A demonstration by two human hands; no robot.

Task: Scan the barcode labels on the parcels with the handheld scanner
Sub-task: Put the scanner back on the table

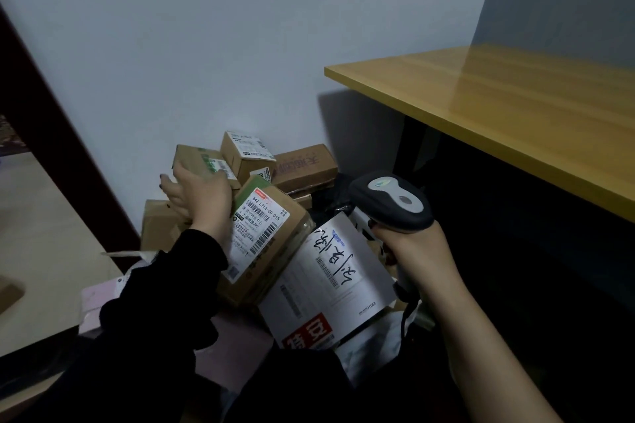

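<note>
Taped cardboard parcels (302, 165) lay heaped mid-frame against the wall (206, 45), the left hand (197, 197) resting spread fingers on a small box (192, 156), while the right hand (412, 247), lower right beneath the desk (515, 113), wrapped its fingers round the scanner (391, 203).

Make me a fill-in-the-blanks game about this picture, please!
1. The right hand grips the ____.
2. The left hand touches a cardboard ____.
3. The table is coloured ____.
4. The left arm's sleeve is ____.
Missing words: scanner; box; yellow; black.
</note>
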